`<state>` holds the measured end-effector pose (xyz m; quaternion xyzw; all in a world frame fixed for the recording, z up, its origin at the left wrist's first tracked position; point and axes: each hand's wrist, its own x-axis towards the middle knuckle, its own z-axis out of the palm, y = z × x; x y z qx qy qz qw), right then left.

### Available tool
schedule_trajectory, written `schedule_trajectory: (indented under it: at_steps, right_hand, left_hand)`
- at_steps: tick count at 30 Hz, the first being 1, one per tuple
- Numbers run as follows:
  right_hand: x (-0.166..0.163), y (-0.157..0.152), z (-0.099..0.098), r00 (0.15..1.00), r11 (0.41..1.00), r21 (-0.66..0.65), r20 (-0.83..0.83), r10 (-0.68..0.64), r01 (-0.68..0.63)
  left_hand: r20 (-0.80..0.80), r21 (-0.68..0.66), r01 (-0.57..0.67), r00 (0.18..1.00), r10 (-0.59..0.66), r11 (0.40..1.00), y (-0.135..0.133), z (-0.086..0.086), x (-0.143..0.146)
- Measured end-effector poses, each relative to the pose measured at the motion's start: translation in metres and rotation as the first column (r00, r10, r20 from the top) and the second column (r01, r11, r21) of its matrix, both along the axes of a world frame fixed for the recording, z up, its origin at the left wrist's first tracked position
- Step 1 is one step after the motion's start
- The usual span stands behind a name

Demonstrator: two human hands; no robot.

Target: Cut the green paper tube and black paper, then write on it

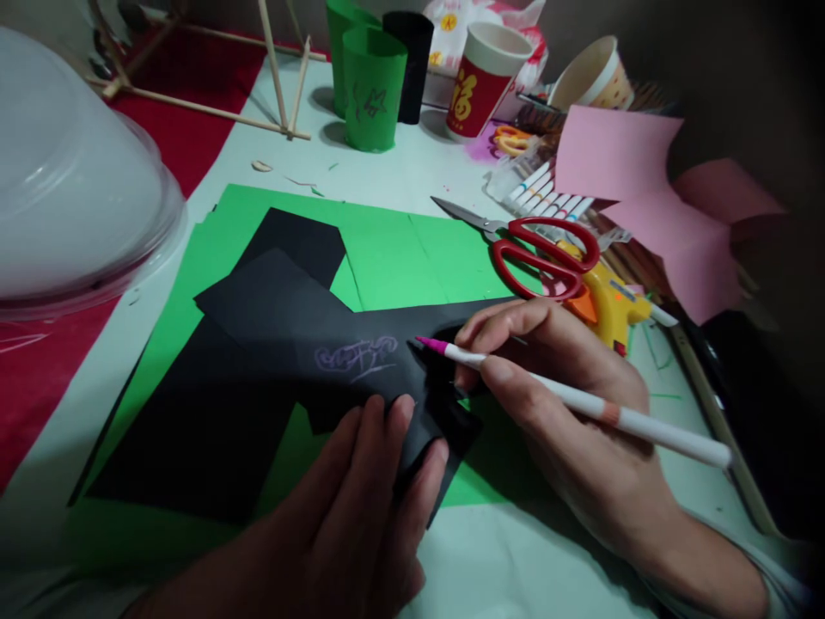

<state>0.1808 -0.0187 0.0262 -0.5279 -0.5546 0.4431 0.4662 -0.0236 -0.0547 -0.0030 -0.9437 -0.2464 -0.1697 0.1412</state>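
My right hand (573,413) is closed round a white felt-tip pen (580,397) with a pink tip. The tip hovers over a sheet of black paper (438,318), just right of a pale purple drawing (357,355) of curls and strokes. With fingers on top and the thumb at its near edge, my left hand (361,507) grips that same black paper. More black paper pieces (193,421) lie to the left, overlapping. Beneath them spreads a bright green sheet (393,249).
Red-handled scissors (547,249) and a yellow glue gun (609,297) lie at right, near pink paper (619,155) and markers (547,191). Behind stand a green paper cylinder (370,94) and a red-white cup (483,82). Stick frame (206,107) and white plastic dome (77,172) occupy the left.
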Motion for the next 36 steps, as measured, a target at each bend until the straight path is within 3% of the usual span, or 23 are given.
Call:
schedule_trajectory:
  at_steps: [6,12,21,29,36]
  right_hand:
    - [0.001,0.004,0.004,0.993,0.998,0.061,0.114,0.018,-0.025]
    - [-0.002,0.005,0.004,0.991,0.997,0.072,0.134,-0.011,0.001]
    - [-0.003,0.003,-0.003,0.989,0.992,0.116,0.147,0.032,-0.05]
    - [0.001,-0.003,-0.009,0.954,0.986,0.135,0.294,0.053,-0.096]
    - [-0.002,0.001,-0.003,0.979,0.996,0.085,0.201,-0.021,0.004]
  left_hand:
    - [-0.001,-0.029,-0.008,1.0,0.008,1.0,0.005,0.001,0.0]
    - [0.002,-0.059,0.069,0.998,-0.069,0.996,0.01,0.002,0.002]
    - [-0.023,-0.148,0.014,1.0,-0.017,0.989,0.004,0.005,0.005]
    - [-0.04,-0.154,0.028,0.999,-0.035,0.988,0.003,0.008,0.004]
    - [-0.081,-0.156,0.06,0.994,-0.073,0.986,0.003,0.005,0.001]
